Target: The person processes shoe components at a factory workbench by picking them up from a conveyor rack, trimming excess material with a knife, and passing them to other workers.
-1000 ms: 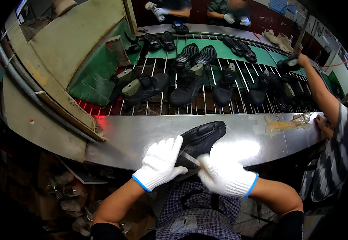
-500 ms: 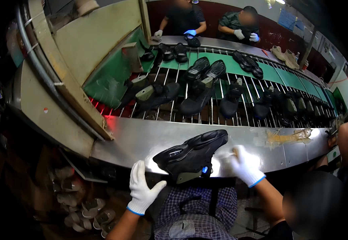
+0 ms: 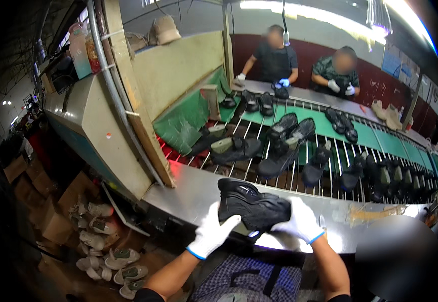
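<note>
A black shoe (image 3: 251, 205) is held over the near edge of the steel bench, its thick moulded sole turned partly toward me. My left hand (image 3: 212, 232), in a white knitted glove with a blue cuff, grips its left end, the thumb lying along the near side. At the right end my right hand (image 3: 301, 221), gloved the same way, wraps round the shoe; its fingertips are partly hidden behind it. Just right of that hand, a small slim object (image 3: 322, 221) lies on the bench, too small to name.
Beyond the steel bench (image 3: 183, 194), a rack of metal rods (image 3: 292, 194) carries several black shoes on lasts. A post (image 3: 134, 113) and cream machine housing stand at left. Beige shoes (image 3: 121, 257) and cartons lie low left. Two people work across the line; a blurred head (image 3: 397, 256) is near right.
Both hands have closed on the shoe, which is now turned and lifted. My right hand has let go of a small brownish thing. The view has tilted up and swung left.
</note>
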